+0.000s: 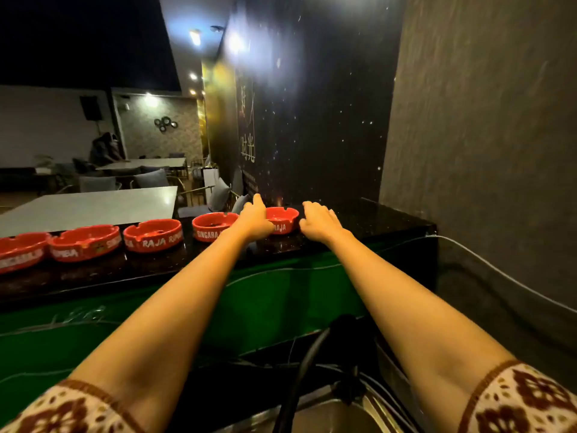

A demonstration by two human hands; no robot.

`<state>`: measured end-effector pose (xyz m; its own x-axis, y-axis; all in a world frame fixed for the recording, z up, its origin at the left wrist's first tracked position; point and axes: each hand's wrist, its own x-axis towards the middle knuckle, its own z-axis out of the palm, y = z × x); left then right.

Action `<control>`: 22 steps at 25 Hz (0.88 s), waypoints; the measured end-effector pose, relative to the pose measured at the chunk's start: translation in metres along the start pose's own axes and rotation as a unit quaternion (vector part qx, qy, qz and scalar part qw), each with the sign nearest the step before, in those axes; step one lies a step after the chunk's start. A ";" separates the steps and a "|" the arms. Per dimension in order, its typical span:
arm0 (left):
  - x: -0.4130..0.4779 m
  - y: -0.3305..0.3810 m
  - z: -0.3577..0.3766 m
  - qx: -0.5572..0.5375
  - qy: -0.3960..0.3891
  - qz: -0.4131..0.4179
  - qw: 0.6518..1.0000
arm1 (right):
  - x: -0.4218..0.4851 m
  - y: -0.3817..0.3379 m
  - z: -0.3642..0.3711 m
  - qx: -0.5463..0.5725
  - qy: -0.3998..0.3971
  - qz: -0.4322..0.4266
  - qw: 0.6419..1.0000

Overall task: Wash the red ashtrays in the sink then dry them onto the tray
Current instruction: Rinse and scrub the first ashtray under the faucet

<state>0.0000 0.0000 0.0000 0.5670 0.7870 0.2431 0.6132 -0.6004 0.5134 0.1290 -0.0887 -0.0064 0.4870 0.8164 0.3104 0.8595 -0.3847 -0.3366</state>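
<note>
Patterned sleeves (530, 401) in cream and brown sit at the bottom corners, and between them a corner of the steel sink (337, 414) shows, with a dark curved faucet (299, 370) rising over it. Behind the sink stands a green panel (187, 307), and on top of it runs a dark shiny counter (374, 220).

Both bare arms stretch forward to this counter. Five red ashtrays stand on it in a row. From the left: the first ashtray (18, 251) is cut by the frame edge, then the second ashtray (86, 242), the third ashtray (153, 234), the fourth ashtray (212, 225), and the last ashtray (282, 218) at the right end of the row.

The left hand (254, 218) is on the left side of the last ashtray, with the fingers spread over its rim; I cannot tell if it already grips it firmly. The right hand (318, 221) is just beside the right side of the same ashtray, fingers loose and apart, holding nothing.

A white cable (499, 270) runs along the grey wall on the right. Grey tables (93, 207) stand farther back in the dim room.
</note>
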 end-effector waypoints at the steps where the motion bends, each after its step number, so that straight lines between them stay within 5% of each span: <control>1: 0.007 0.003 0.002 0.006 -0.003 -0.018 1.000 | 0.012 0.003 0.001 0.021 -0.002 0.006 1.000; 8: 0.029 0.001 0.016 -0.013 -0.027 -0.063 0.998 | 0.062 0.008 0.025 0.141 -0.028 0.069 0.987; 12: 0.022 0.003 0.023 -0.058 0.020 -0.063 0.996 | 0.064 0.005 0.034 0.240 0.005 0.110 0.965; 22: 0.000 0.000 0.011 -0.155 0.061 -0.042 0.985 | 0.026 -0.012 0.008 0.281 0.101 0.145 0.943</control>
<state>0.0058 -0.0016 -0.0087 0.4391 0.8545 0.2775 0.4469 -0.4757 0.7576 0.1302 -0.0599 -0.0015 0.7572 0.5918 0.2764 0.4946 -0.2432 -0.8344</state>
